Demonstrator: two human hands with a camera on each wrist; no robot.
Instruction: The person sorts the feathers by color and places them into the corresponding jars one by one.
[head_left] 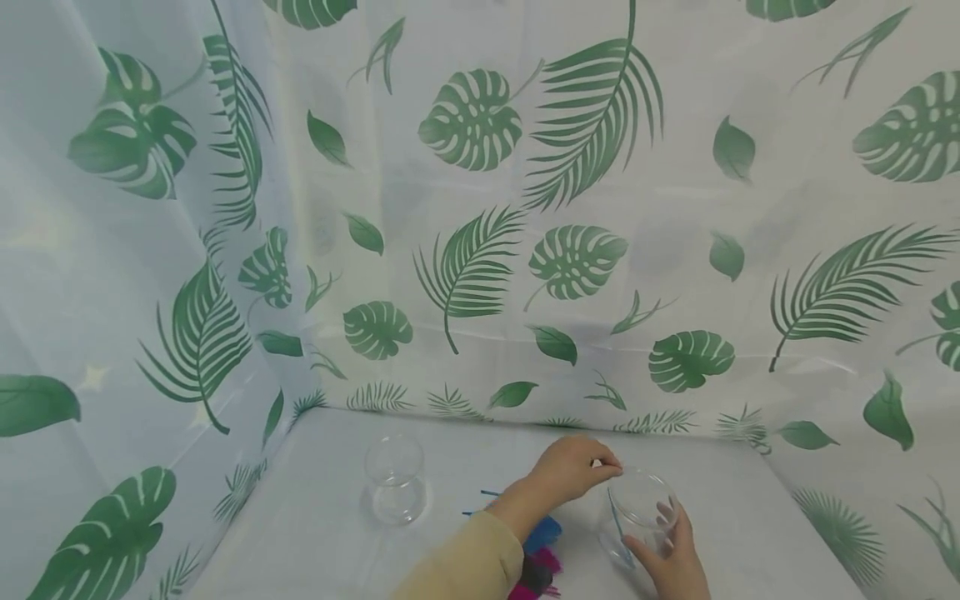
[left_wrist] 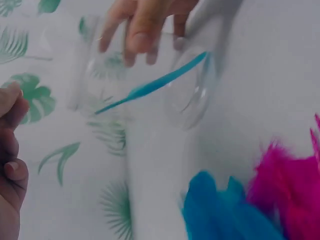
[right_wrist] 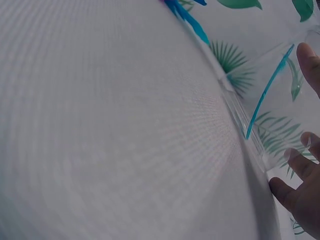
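My right hand (head_left: 671,554) grips a clear jar (head_left: 633,521) at its side, thumb and fingers spread round the wall. Inside the jar a thin blue feather (left_wrist: 160,84) leans on a slant, its narrow end toward the mouth. Close by the rim is my left hand (head_left: 570,471), fingers bent and thumb near the index fingertip. In the left wrist view the left hand (left_wrist: 12,145) is apart from the feather, with nothing seen in its fingers. The right wrist view catches the right hand's fingers (right_wrist: 297,162) and the jar at its right edge.
A second clear jar (head_left: 397,500) stands to the left on the white table (head_left: 300,517). Blue feathers (left_wrist: 215,210) and magenta feathers (left_wrist: 295,190) lie in a heap by the left forearm, partly hidden under it. Leaf-printed curtains (head_left: 480,275) enclose the table behind and at the sides.
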